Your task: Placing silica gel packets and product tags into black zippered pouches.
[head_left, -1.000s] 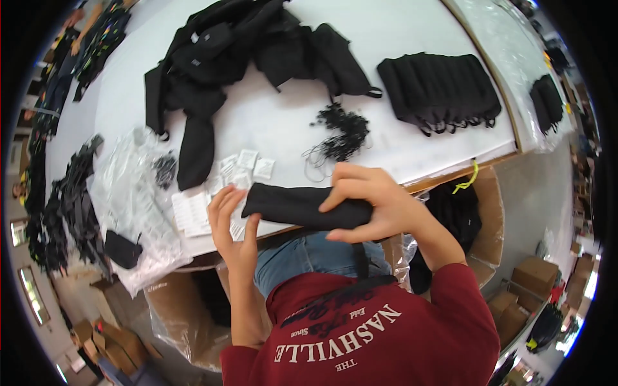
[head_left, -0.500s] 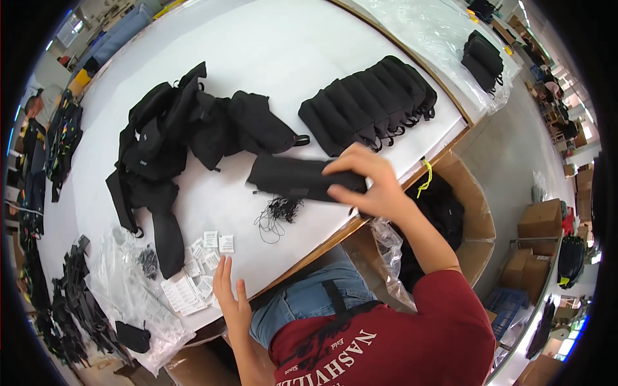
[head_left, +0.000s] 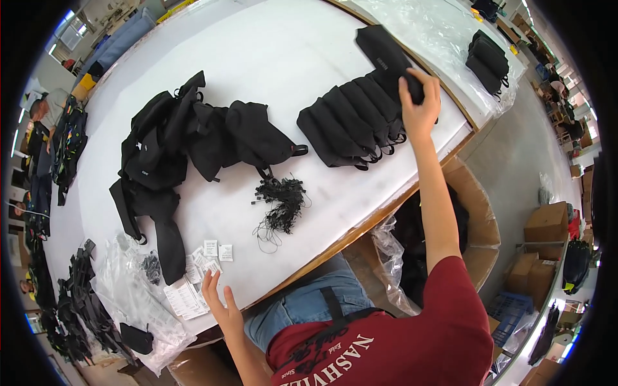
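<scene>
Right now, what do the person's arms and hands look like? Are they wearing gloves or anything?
No gloves: both hands are bare, the left hand and the right hand alike. I see no rings, watch or bracelets. The forearms are bare too. The right arm comes out of a short dark red sleeve, part of a T-shirt with pale lettering.

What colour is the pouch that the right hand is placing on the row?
Black. The pouch under the right hand shows best in the head view.

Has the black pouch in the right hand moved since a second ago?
Yes. The black pouch, gripped by the right hand, went from the table's near edge to the far end of the row of pouches.
</scene>
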Action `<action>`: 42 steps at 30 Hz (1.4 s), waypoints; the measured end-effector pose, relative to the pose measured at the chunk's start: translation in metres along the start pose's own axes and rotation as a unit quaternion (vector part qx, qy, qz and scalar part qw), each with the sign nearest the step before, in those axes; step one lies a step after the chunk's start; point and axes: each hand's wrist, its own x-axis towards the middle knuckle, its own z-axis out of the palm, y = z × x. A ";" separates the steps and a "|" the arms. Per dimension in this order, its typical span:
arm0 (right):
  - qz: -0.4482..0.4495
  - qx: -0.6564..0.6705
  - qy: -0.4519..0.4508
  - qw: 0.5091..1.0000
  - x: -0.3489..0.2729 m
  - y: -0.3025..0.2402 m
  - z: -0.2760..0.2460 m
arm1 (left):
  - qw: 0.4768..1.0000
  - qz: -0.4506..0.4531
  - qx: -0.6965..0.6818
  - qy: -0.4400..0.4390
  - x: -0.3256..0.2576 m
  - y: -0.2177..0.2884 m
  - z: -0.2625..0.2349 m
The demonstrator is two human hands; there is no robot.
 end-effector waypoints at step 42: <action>0.156 0.057 -0.435 0.885 -0.174 -0.127 0.049 | 0.926 -0.140 0.271 0.223 -0.014 -0.155 -0.070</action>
